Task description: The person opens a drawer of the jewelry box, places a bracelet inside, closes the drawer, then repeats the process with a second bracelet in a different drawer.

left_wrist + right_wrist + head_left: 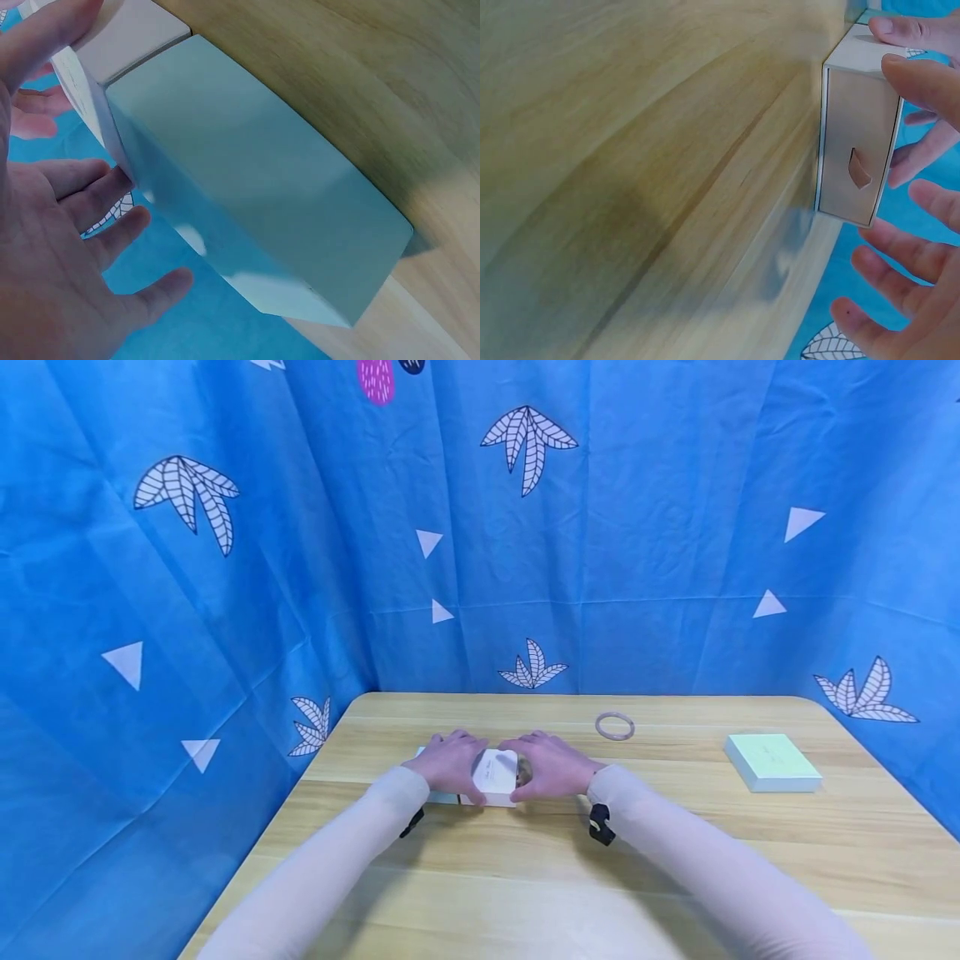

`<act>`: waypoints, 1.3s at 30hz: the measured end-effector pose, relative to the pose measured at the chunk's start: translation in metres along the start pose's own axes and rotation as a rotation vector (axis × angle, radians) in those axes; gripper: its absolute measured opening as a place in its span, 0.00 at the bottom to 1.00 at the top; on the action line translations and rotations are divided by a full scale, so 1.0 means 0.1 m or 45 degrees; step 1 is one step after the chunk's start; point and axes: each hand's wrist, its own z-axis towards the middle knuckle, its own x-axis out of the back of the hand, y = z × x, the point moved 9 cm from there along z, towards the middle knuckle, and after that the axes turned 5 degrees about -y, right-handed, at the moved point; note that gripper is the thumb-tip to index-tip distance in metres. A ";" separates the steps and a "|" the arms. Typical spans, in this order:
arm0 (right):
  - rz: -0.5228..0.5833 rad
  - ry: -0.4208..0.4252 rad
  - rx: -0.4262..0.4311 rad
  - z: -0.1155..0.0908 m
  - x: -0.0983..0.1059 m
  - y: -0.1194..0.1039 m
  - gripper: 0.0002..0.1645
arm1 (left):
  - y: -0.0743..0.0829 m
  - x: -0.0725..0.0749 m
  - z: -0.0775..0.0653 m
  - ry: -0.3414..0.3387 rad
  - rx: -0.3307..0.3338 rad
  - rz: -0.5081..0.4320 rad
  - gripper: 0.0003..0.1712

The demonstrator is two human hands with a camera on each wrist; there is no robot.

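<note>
A small white drawer box with a brown pull tab on its end lies between both hands. My left hand grips it across its width, thumb on the near side and fingers at the far side. At the tabbed end, my right hand holds the box, thumb at the near corner and fingertips at the far edge; its other fingers are spread. A pale green box stands end to end with the drawer box, mostly hidden by my left hand in the head view.
A light purple ring lies toward the back of the wooden table. Another pale green box sits at the right. Blue patterned curtain hangs close behind the table and along its left side.
</note>
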 end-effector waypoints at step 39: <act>-0.046 -0.017 -0.016 -0.08 0.02 0.01 0.58 | 0.07 -0.06 0.00 0.005 0.007 -0.067 0.54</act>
